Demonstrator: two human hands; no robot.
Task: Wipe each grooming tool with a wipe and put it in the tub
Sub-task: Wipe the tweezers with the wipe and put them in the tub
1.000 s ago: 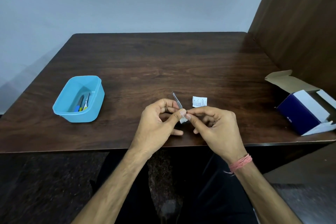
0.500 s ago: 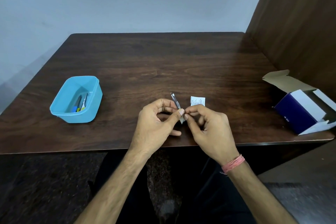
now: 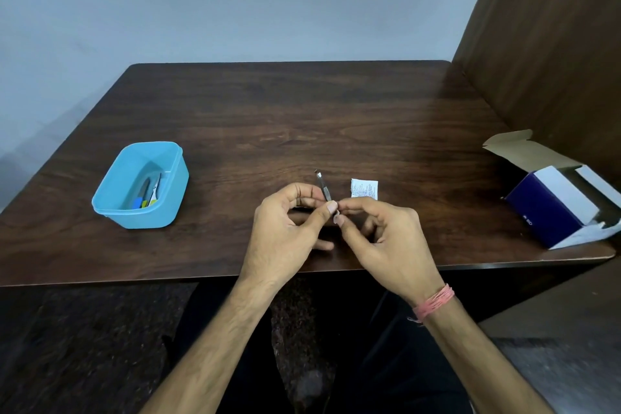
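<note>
A thin metal tweezers (image 3: 322, 184) sticks up and away from between my two hands above the table's near edge. My left hand (image 3: 285, 228) pinches its lower end between thumb and forefinger. My right hand (image 3: 383, 239) pinches a small white wipe (image 3: 336, 213) against the same lower end; most of the wipe is hidden by my fingertips. A light blue tub (image 3: 171, 191) stands at the left of the table with several small tools (image 3: 149, 193) lying inside it.
A torn white wipe sachet (image 3: 364, 188) lies on the dark wooden table (image 3: 285, 118) just beyond my right hand. An open blue and white cardboard box (image 3: 554, 205) sits at the right edge beside a brown wooden panel (image 3: 554, 44).
My right hand has slid a little along the tweezers, and less of the white wipe shows between the fingertips. The left hand keeps its pinch in the same place.
</note>
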